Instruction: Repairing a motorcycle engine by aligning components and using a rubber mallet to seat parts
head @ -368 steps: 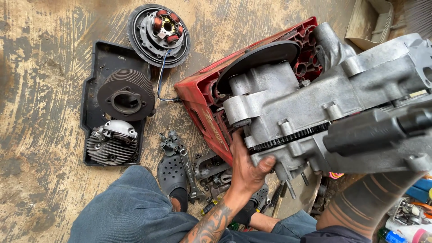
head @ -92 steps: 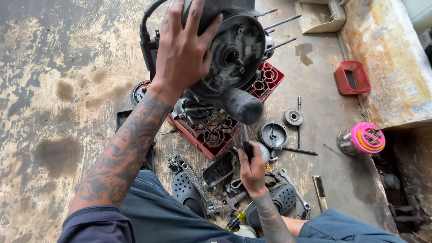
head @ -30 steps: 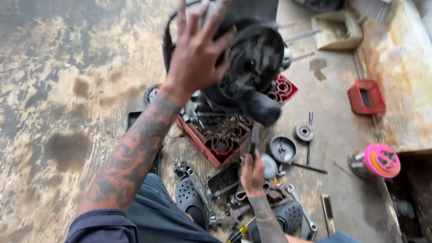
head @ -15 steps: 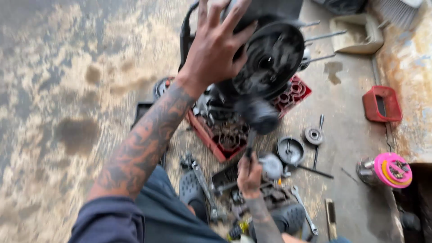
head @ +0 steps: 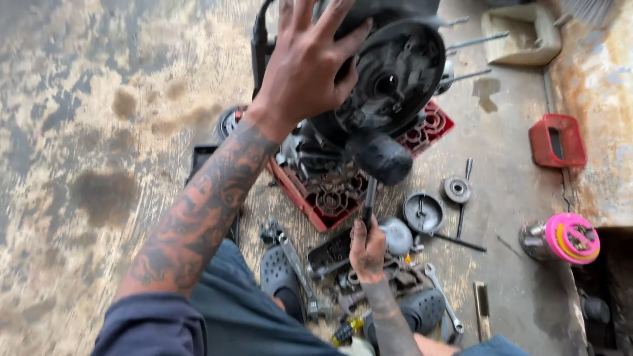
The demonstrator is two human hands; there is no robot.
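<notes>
Head view showed the left hand (head: 310,62) spread flat on the engine (head: 382,79), tilted over the red crate (head: 330,198). Right hand (head: 366,247) clenched a tool (head: 369,201) among parts; open floor (head: 99,132) lay left.

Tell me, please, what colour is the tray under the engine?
Red, seen in the head view: the tray sits beneath the engine.

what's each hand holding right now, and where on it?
Left hand: spread on the round side of the engine block. Right hand: grips the lower handle end of a dark-headed mallet.
</notes>
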